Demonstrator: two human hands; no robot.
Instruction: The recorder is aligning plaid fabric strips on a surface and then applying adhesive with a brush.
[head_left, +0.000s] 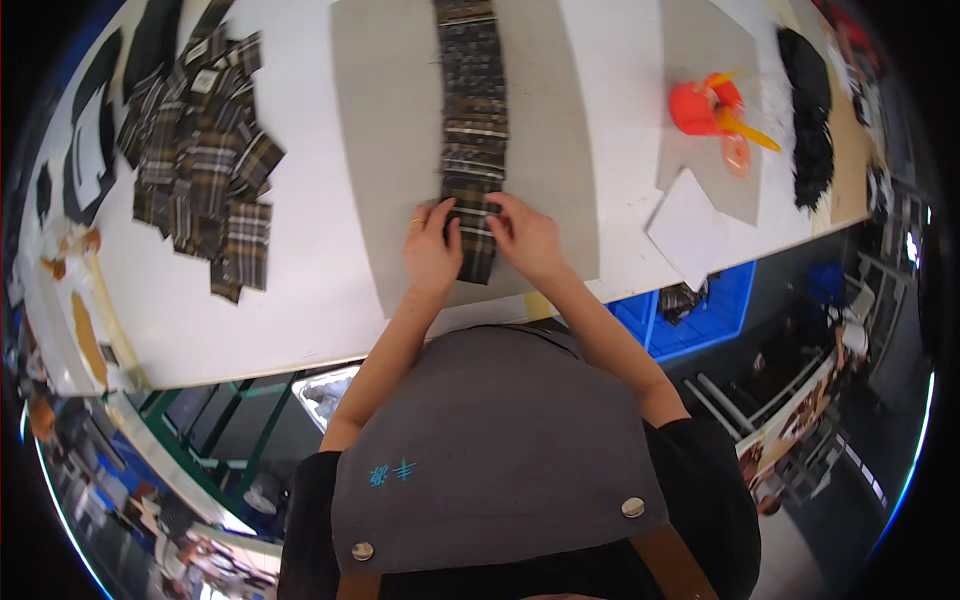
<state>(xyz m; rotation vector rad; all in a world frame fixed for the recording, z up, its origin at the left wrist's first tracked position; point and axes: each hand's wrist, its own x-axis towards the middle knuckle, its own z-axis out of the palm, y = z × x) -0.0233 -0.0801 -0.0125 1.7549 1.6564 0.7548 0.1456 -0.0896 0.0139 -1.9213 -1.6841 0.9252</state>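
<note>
Seen from above, a person's left hand (432,252) and right hand (530,240) touch opposite edges of the nearest piece in a long row of overlapping dark plaid cloth (473,115). Each hand's thumb and forefinger are slightly parted; whether they pinch the fabric, I cannot tell. The row runs away from the person over a gray mat (385,130) on a white surface (310,335). A loose plaid pile (205,170) lies left; a red container (692,108) and white paper (690,228) lie right.
</note>
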